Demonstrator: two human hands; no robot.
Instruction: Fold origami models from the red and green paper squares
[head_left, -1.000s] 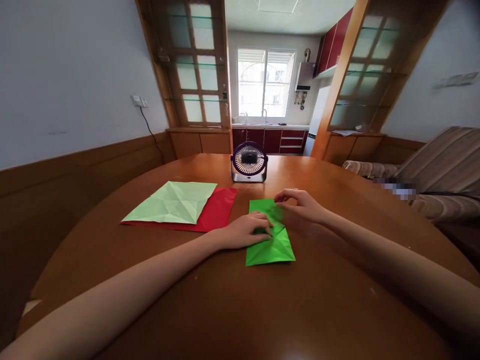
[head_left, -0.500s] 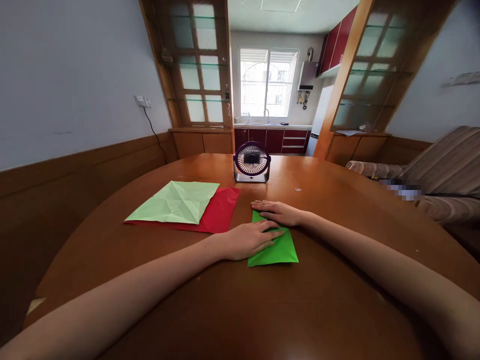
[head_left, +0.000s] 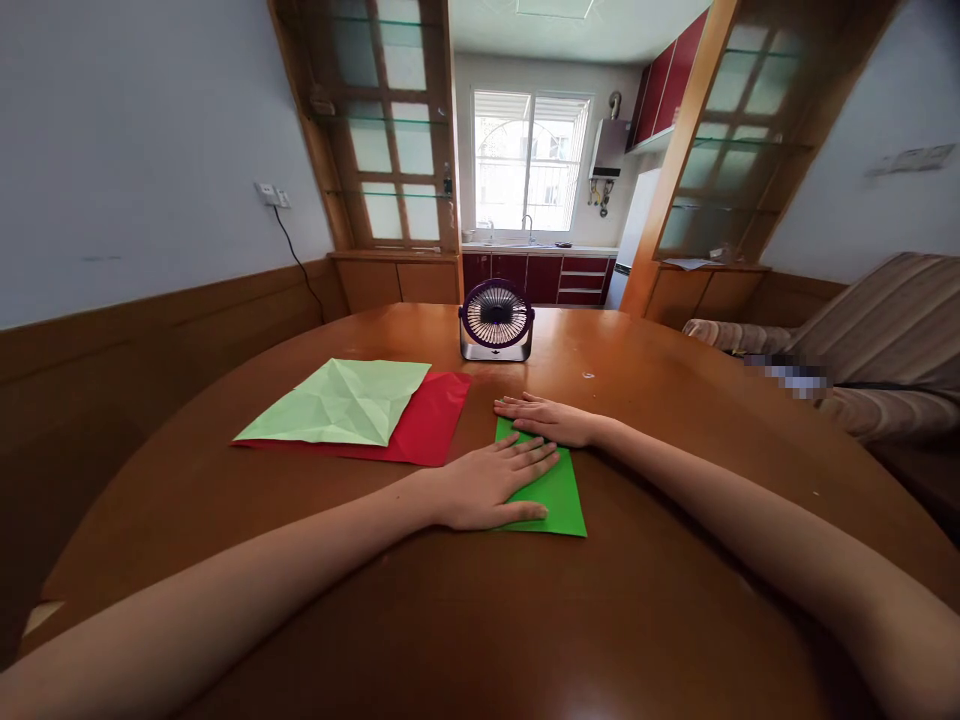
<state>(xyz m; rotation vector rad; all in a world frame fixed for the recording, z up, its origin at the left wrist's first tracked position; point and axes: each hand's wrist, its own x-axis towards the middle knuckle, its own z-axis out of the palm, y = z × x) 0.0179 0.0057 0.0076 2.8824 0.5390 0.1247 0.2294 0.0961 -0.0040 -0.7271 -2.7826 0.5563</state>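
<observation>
Nearest the camera, the left hand [head_left: 491,487] lies flat on the near half of the folded bright green paper [head_left: 559,495], fingers spread and straight, gripping nothing, just pressing down. The paper sits on the round wooden table [head_left: 480,620], right in front of the person, its near right corner showing free of both hands. Just beyond, the right hand [head_left: 551,420] is flat too, fingers together and stretched leftward along the paper's far edge, palm down, holding nothing.

This looks like creasing work. To do it well, I'd say the left palm should pin the sheet so it cannot slide on the glossy wood, while the right fingertips run firmly along the fold line, edges kept matched.

Further left, well apart from the hands, a pale green creased sheet [head_left: 337,402] lies on a red sheet [head_left: 429,430], overlapping its left part. At the table's far side stands a small desk fan [head_left: 496,320], facing this way. Beyond it, a kitchen window [head_left: 529,165].
</observation>
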